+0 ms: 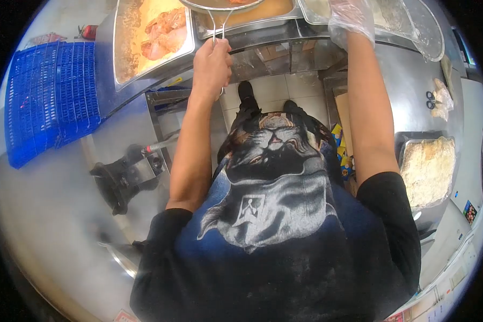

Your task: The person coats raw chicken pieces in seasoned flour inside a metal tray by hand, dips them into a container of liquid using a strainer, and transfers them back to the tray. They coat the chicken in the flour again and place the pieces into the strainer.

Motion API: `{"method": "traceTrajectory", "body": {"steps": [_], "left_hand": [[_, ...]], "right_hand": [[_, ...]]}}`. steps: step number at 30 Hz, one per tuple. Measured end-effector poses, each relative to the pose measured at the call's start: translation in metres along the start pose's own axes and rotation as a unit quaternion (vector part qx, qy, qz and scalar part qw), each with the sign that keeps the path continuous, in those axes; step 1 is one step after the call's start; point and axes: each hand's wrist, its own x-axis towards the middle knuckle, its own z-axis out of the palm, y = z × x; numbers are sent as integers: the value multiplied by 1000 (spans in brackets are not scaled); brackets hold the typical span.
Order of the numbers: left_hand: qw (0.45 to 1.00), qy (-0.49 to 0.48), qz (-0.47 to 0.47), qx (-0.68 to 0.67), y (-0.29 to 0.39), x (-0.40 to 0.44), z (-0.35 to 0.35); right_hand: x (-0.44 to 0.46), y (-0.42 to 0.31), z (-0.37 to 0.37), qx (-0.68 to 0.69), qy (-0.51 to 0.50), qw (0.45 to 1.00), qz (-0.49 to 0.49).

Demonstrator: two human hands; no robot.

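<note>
My bare left hand is closed around the wire handle of a strainer. The strainer's round rim is cut off by the top edge, with a bit of reddish food in it. Beneath it sits a metal pan of brownish liquid. A clear plastic glove covers my right hand, which is over the metal trays of white powder at the top. Its fingers are cut off or blurred by the glove. Left of the strainer, a tray holds raw marinated meat in orange-yellow marinade.
A blue plastic basket stands at the left. On the steel table to the right lie black-handled scissors, a crumpled plastic bag and a plastic-covered tray of pale crumbs. A fire extinguisher is at the upper left.
</note>
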Motion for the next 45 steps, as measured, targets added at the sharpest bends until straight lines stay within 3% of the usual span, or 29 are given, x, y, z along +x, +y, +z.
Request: {"method": "traceTrajectory", "body": {"steps": [2, 5, 10, 13, 21, 24, 33, 39, 41, 45], "left_hand": [[1000, 3, -3, 7, -6, 3, -4], [998, 9, 41, 56, -13, 10, -10], [996, 12, 36, 78, -6, 9, -17], [998, 12, -3, 57, 5, -1, -8], [1000, 4, -4, 20, -1, 5, -21], [1000, -3, 5, -1, 6, 1, -17], [1000, -14, 3, 6, -2, -2, -20], [1000, -23, 1, -12, -2, -7, -17], [1000, -20, 6, -1, 0, -3, -18], [1000, -23, 14, 10, 3, -9, -19]], "right_hand": [[-6, 2, 4, -49, -13, 999, -18], [-13, -16, -32, 1, -24, 1000, 1], [-8, -12, -14, 0, -2, 1000, -16], [-10, -13, -27, 8, -24, 1000, -1], [-2, -14, -11, -15, -27, 999, 7], [-6, -12, -16, -13, 25, 999, -31], [1, 2, 6, -32, -17, 999, -25], [-6, -1, -1, -41, 52, 996, -56], [0, 0, -1, 5, -36, 999, 2], [-3, -11, -16, -20, -24, 999, 9]]}}
